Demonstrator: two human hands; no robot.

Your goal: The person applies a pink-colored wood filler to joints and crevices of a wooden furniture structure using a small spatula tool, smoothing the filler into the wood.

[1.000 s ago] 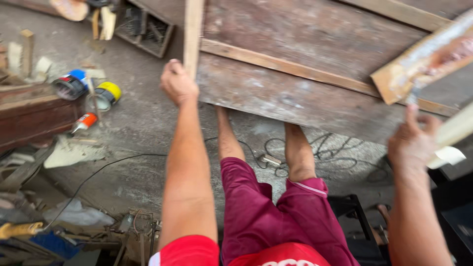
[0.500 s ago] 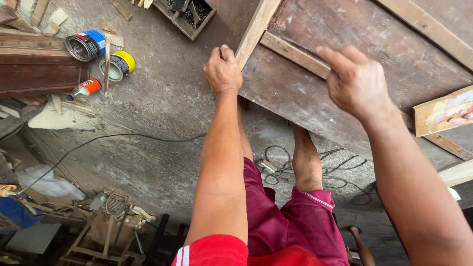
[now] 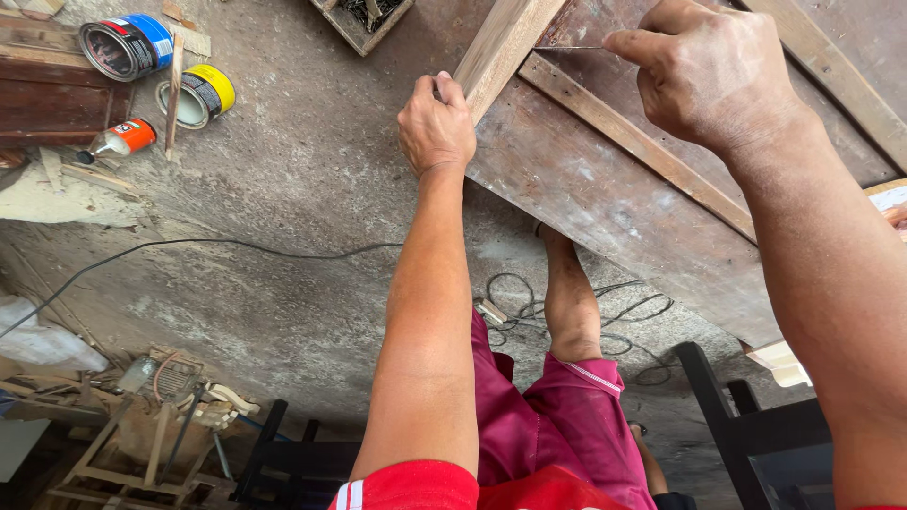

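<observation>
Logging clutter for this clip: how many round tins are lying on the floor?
2. A blue tin lies at the top left; a yellow tin lies just right of it, beside an orange-capped bottle. Others may lie out of frame.

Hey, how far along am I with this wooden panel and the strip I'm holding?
Done: one thin batten already lies across the wooden panel. In hand: your left hand grips the lighter wooden strip at the panel's edge, while your right hand is closed just above the panel near it. Left: I can't see any fastening on that strip, so it probably still needs fixing.
</observation>
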